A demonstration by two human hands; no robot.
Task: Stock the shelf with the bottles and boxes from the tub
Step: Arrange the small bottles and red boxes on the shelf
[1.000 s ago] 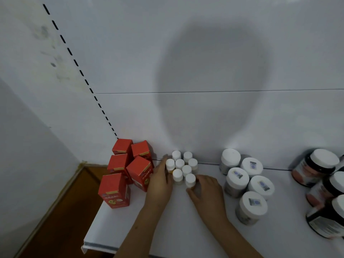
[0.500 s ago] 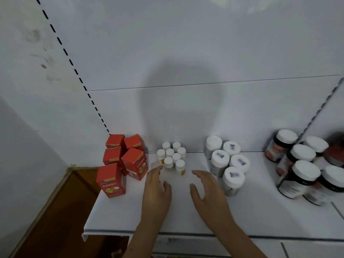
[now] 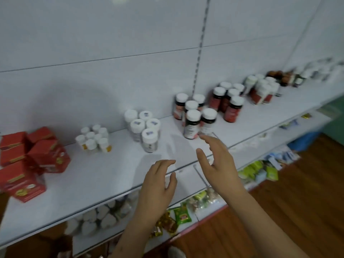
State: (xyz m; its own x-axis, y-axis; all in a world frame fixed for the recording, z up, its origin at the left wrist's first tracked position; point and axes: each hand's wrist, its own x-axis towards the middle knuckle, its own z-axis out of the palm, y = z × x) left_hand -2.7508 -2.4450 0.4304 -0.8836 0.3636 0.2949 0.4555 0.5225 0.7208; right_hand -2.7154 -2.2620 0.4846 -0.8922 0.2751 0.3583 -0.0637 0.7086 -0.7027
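Fingers [image 3: 205, 139] just beside dark bottles [image 3: 193, 125]

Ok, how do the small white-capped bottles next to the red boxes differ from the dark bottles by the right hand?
The small white-capped bottles are much shorter than the dark bottles. Their bodies look pale with yellow on the labels, while the dark bottles have dark bodies with red and white labels. The small ones stand far from both hands; the dark ones stand just beyond the right hand. Both groups stand upright in tight clusters with white caps.
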